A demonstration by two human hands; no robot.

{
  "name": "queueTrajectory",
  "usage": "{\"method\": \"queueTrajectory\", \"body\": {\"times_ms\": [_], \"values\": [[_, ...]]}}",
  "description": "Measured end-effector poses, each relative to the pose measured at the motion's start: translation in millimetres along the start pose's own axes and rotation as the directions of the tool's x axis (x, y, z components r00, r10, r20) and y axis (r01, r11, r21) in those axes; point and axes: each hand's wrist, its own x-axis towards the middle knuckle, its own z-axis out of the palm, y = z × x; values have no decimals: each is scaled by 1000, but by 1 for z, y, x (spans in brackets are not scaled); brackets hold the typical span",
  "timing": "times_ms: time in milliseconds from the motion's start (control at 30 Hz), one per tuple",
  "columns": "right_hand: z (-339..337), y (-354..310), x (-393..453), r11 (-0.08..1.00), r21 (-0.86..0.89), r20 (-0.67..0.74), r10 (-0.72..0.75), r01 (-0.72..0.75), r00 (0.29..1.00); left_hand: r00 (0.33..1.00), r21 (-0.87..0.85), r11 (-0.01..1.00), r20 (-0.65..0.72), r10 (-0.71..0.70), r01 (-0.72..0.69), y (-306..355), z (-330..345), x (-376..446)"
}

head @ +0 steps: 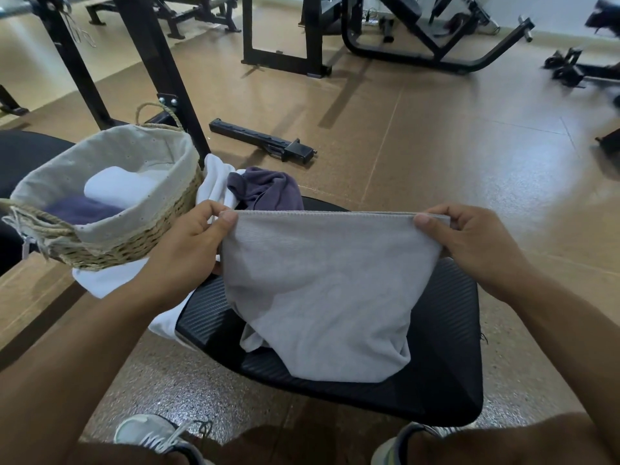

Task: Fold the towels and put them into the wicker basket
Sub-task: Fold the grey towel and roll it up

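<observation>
**Mia:** Towels were the job, right? Where was the soft grey cloth towel point(322, 297)?

**Ben:** It was held up over the black ribbed bench pad point(446, 347). Its bottom part rested in a heap on the pad. Its top edge was pulled straight between two hands.

**Mia:** How did the hands hold it?

**Ben:** The left hand point(191, 243) pinched the top left corner, thumb in front and fingers behind. The right hand point(469, 243) pinched the top right corner the same way. Both hands were closed tight on the towel.

**Mia:** Was it folded?

**Ben:** Not yet, I think. It looked like the start of a fold, with the towel just being spread out.

**Mia:** What should come next?

**Ben:** I think the two corners needed to meet, so the towel made a neat half. The bunched bottom part would need smoothing too.

**Mia:** And the round wicker basket with the pale cloth lining point(144, 236)?

**Ben:** It sat just to the left of the towel. A folded white towel point(114, 187) and a folded purple towel point(80, 209) were already inside.

**Mia:** Any more left to fold?

**Ben:** Yes. A crumpled purple towel point(268, 189) and a loose white towel point(216, 179) lay behind the grey one.
</observation>
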Motion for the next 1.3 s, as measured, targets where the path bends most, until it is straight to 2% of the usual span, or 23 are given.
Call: {"method": "queueTrajectory", "body": {"times_ms": [133, 300, 433, 500, 567, 633, 700, 767, 833, 900, 933, 1000, 1033, 1067, 1100, 1167, 1233, 1300], "values": [[-1, -1, 0, 987, -157, 14, -30, 32, 999, 1000, -38, 999, -28, -12, 11, 4, 1, -3], [1, -4, 0, 966, -255, 12, -49, 50, 999, 995, -19, 999, -92, -43, 42, 2, 0, -3], [0, -3, -1, 981, -189, 27, -35, 40, 999, 995, -21, 996, -36, -92, 91, 2, -1, -4], [2, -6, -6, 996, -85, 53, -3, 8, 999, 997, 63, 996, -30, -68, 70, 4, -5, -9], [7, -11, -12, 999, 32, 126, 30, -35, 992, 994, 252, 968, -110, 21, 7, 10, -7, -18], [15, -17, -22, 998, 51, 244, 31, -45, 969, 989, 312, 948, -111, 95, -56, 17, -1, -30], [26, -22, -32, 998, -63, 412, 11, 17, 911, 998, 355, 933, 26, 54, -59, 20, 10, -41], [37, -23, -42, 976, -187, 630, 35, 107, 776, 970, 378, 925, 238, -55, -41, 18, 19, -52], [45, -24, -51, 949, -255, 792, 95, 185, 603, 853, 453, 885, 498, -153, -106, 17, 23, -63], [48, -25, -59, 927, -293, 879, 166, 232, 448, 664, 537, 800, 705, -251, -268, 20, 23, -73], [48, -26, -62, 929, -293, 906, 193, 228, 376, 545, 523, 808, 775, -319, -270, 23, 22, -77], [45, -31, -66, 961, -240, 944, 198, 137, 264, 319, 438, 899, 855, -409, -22, 31, 18, -82], [42, -35, -66, 978, -199, 952, 178, 61, 248, 264, 368, 923, 885, -385, 112, 34, 15, -83], [39, -39, -66, 987, -157, 951, 155, -14, 266, 283, 288, 933, 896, -342, 216, 35, 12, -82], [36, -41, -65, 990, -119, 938, 139, -80, 318, 372, 199, 935, 877, -304, 294, 33, 10, -80], [33, -42, -59, 984, -67, 868, 139, -165, 476, 603, 46, 924, 745, -285, 379, 28, 9, -72], [33, -36, -50, 974, -56, 727, 190, -218, 660, 784, -44, 922, 543, -302, 386, 21, 10, -56], [35, -25, -37, 976, -122, 470, 215, -178, 856, 925, -6, 960, 269, -268, 280, 7, 11, -33]]}}
